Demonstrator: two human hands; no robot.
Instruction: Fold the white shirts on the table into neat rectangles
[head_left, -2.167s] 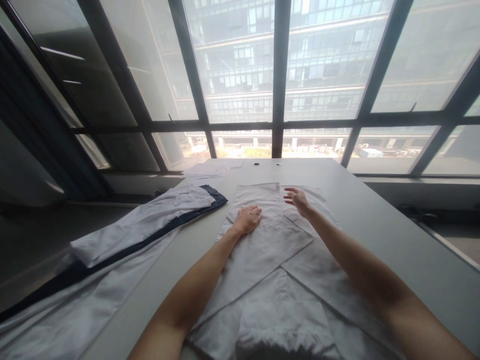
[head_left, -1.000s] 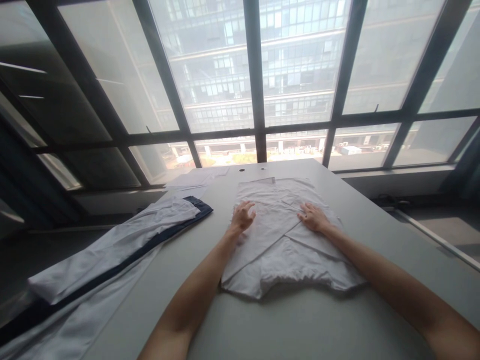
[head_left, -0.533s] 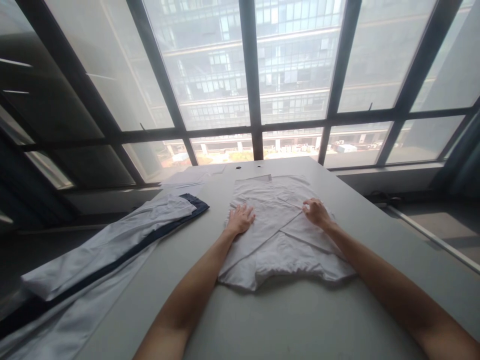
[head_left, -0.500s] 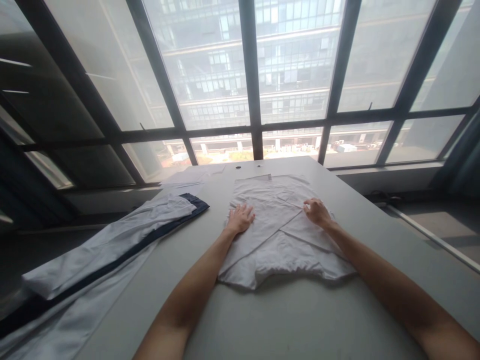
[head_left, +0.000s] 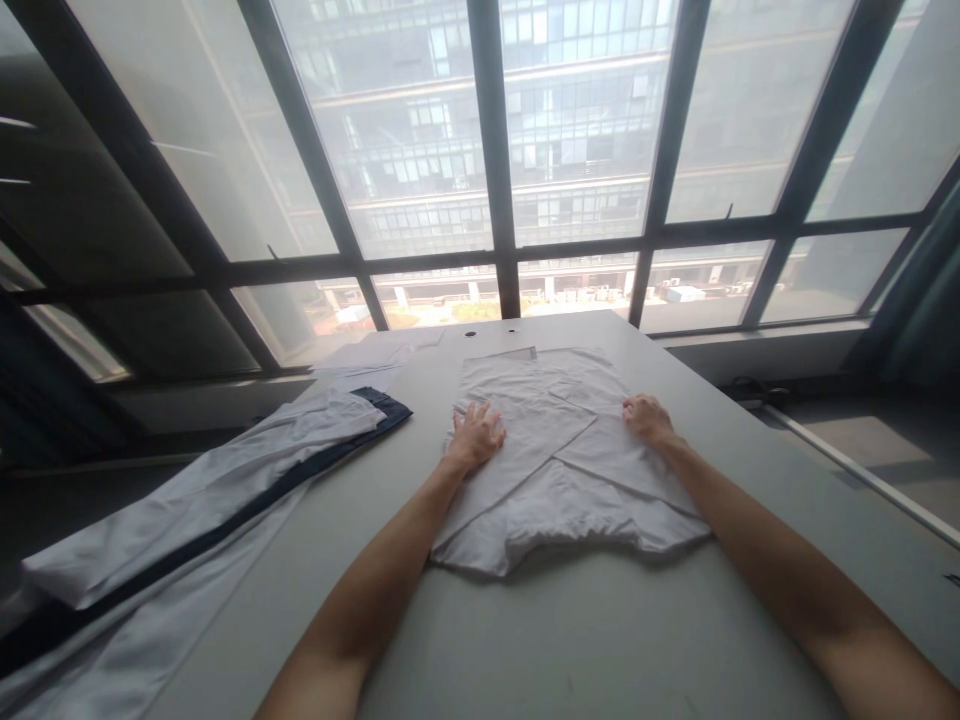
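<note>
The white shirt (head_left: pixel 559 455) lies flat mid-table, towards the far edge. The left hand (head_left: pixel 475 436) presses it, fingers spread; the right hand (head_left: pixel 646 418), curled, pins its right edge, keeping the folds in place.

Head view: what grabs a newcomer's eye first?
The folded white garment in the middle of the grey table, with the left hand pressed flat on its left part and the right hand at its right edge, fingers curled. Next, the white and navy clothes lying along the table's left edge. Behind it all, the wall of dark-framed windows facing an office block.
</note>
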